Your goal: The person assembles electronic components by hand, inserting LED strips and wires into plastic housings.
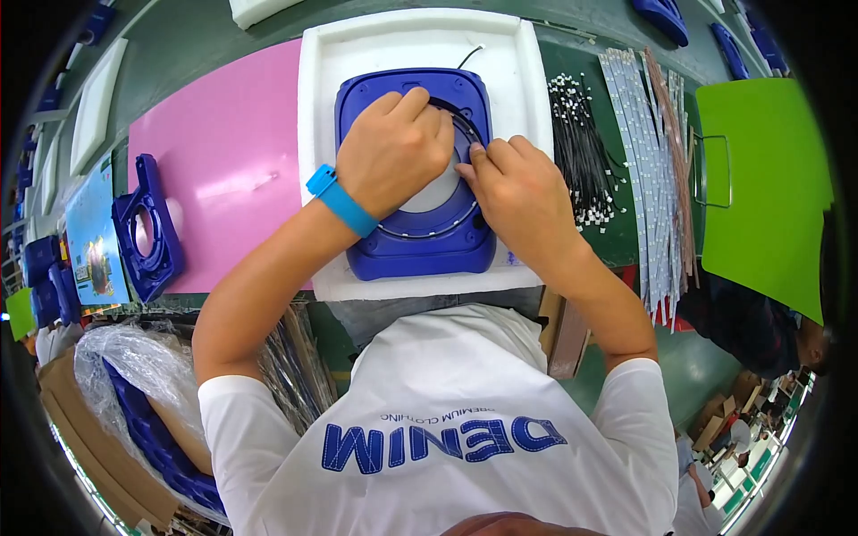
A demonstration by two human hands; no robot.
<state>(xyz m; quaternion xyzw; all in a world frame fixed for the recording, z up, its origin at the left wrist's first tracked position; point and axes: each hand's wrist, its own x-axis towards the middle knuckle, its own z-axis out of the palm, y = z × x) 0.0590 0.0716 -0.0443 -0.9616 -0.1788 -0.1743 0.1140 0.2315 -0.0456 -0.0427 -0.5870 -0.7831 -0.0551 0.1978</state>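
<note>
A blue plastic housing with a round opening lies on a white foam tray in front of me. A thin LED strip runs along the rim of the opening, its lower arc showing small light dots. My left hand, with a light-blue band on the wrist, is closed on the strip at the upper edge of the ring, its fingertips partly hidden. At the ring's right side my right hand pinches the strip between thumb and forefinger. A short black wire sticks out beyond the housing's top.
Right of the tray lie a bundle of black wires with white connectors and several LED strips. Farther right is a green panel. On the left, a pink sheet lies beside another blue housing. Plastic-wrapped blue parts stand lower left.
</note>
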